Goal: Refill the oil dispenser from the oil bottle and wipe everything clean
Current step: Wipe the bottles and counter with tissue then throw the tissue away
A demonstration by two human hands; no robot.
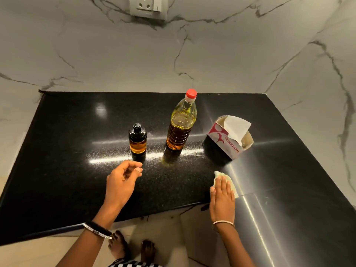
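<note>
A small dark glass oil dispenser (137, 139) with a black pump top stands on the black counter (67, 151), partly filled with amber oil. To its right stands a tall clear oil bottle (181, 122) with a red cap on. My left hand (122, 182) hovers just in front of the dispenser, fingers loosely curled, holding nothing. My right hand (221, 197) lies flat with fingers together, pressing a pale tissue (232, 181) onto the counter near its front edge.
An opened tissue box (223, 143) with a sheet sticking up sits right of the oil bottle. Marble walls enclose the counter at the back and right, with a wall socket (147, 6) above. My feet show on the floor below the counter's edge.
</note>
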